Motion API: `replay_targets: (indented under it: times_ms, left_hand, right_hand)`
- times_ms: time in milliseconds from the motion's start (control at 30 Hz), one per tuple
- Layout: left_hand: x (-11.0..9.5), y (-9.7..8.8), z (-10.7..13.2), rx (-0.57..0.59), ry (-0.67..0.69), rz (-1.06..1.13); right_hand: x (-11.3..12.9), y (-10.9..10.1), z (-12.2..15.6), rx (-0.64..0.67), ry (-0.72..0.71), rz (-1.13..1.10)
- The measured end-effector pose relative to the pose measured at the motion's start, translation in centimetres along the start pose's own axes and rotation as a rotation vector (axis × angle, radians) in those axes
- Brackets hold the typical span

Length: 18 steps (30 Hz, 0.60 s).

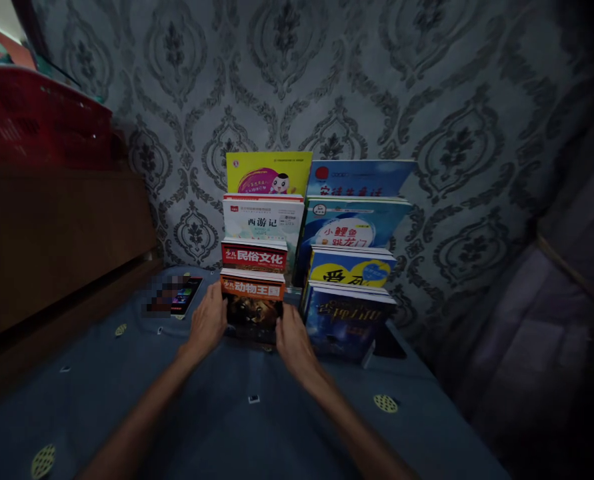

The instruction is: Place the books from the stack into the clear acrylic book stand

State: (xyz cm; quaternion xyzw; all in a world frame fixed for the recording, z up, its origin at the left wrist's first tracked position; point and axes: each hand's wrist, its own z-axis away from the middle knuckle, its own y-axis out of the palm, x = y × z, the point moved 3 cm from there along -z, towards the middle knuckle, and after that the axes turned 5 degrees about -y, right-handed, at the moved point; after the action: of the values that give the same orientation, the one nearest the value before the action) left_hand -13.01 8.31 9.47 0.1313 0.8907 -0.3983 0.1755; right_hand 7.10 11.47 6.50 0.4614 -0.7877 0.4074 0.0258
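Note:
My left hand [209,315] grips the left edge of a book with an orange title band and a lion on its cover [254,317]. On the opposite edge, my right hand [293,335] holds the same book, its fingers partly hidden behind it. This book stands upright at the front of a row. Behind it rise a red-banded book [255,256], a white book [264,219] and a yellow book [271,172]. To the right, a second row has a dark blue book [347,327] in front, then a yellow-and-blue book [351,265] and taller blue books [361,220].
A blue cloth surface [217,413] with yellow prints lies beneath. A dark booklet [185,297], partly pixelated, lies left of the books. Further left stands a brown wooden cabinet [61,233] with a red basket [41,120] on top. Patterned wallpaper [447,220] is behind; pale fabric [537,327] hangs right.

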Motion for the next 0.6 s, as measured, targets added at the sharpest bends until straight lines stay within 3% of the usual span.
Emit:
replay_targets:
  times_ms: [367, 600]
  left_hand:
    - [0.2, -0.1, 0.0, -0.037, 0.048, -0.004]
    - [0.1, 0.3, 0.2, -0.087, 0.077, -0.010]
  right_hand:
    - [0.9, -0.8, -0.1, 0.049, 0.087, 0.107]
    - [1.1, -0.8, -0.1, 0.146, 0.112, 0.195]
